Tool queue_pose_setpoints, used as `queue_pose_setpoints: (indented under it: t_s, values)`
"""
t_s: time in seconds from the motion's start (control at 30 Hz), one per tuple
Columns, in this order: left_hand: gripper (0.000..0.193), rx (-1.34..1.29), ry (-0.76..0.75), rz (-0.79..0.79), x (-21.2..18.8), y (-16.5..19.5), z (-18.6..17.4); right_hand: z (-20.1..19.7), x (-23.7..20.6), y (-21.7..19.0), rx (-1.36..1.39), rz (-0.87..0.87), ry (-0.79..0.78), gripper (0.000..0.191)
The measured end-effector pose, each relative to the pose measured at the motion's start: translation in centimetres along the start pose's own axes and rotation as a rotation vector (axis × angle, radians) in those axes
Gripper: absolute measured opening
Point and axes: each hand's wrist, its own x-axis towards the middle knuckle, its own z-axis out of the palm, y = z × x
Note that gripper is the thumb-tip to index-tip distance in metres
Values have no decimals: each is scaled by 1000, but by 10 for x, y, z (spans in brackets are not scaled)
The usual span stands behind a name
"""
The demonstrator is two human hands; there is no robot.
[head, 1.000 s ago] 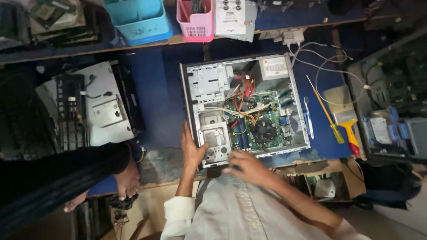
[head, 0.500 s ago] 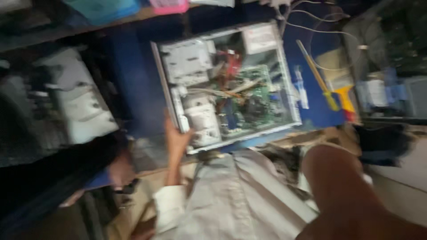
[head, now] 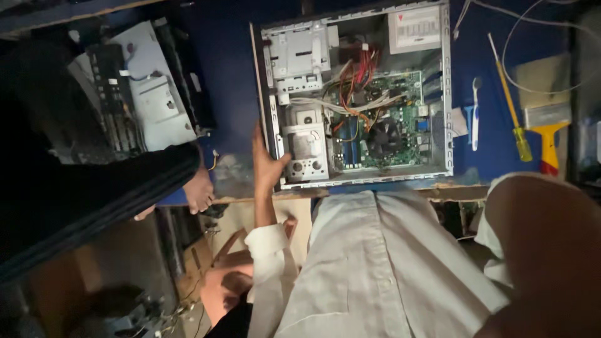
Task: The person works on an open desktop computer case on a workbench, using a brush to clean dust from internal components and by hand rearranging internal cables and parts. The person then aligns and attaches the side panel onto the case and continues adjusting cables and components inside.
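Left hand: the left hand [head: 268, 164] lies flat, fingers stretched and thumb spread, against the near left corner of the open computer case [head: 357, 94]; it grips nothing, only presses on the case wall and the worktop beside it.
Right hand: the right forearm [head: 544, 250] fills the lower right of the view close to the camera; the hand itself is out of sight, so its state cannot be told.
Change in the hands: a second ago both hands rested at the near edge of the case; now only the left one stays there, and the right arm has lifted off and swung up toward the camera.
Change in view: the case now sits larger and higher in the picture, and the blur of half a second ago is gone.
Computer case: lies on its side on the blue worktop [head: 228, 94], its side panel off.
Inside the case: a silver drive cage [head: 299, 53] at the far left, a metal drive bracket [head: 305, 150] just beside the thumb, a green motherboard [head: 400, 119] with a black round cooler fan [head: 383, 136], a bundle of red, orange and grey cables [head: 354, 87], and a grey power supply [head: 413, 28] in the far right corner.
Right of the case: a toothbrush [head: 474, 112], a yellow-handled screwdriver [head: 510, 106] and a paintbrush [head: 546, 128] with a yellow and red handle.
Left of the case: a second opened machine [head: 141, 94].
Other person: a dark-sleeved arm reaches in, its hand [head: 199, 189] at the worktop edge, well apart from the left hand.
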Motion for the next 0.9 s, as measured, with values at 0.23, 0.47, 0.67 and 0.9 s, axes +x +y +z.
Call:
queue_pose_setpoints:
  t_s: [0.23, 0.47, 0.67, 0.9]
  values:
    - [104, 30, -15, -138, -6, 1, -6, -14, -25, -18, -88, 41, 25, 33]
    - [69, 269, 41, 298, -15, 88, 9, -156, -192, 25, -699, 528, 789, 34]
    - [53, 129, -401, 484, 19, 131, 101, -198, -396, 125, -1451, 971, 793, 20]
    - [78, 557, -490, 808, 80, 135, 201, -182, -371, 154, -1898, 1059, 567, 52]
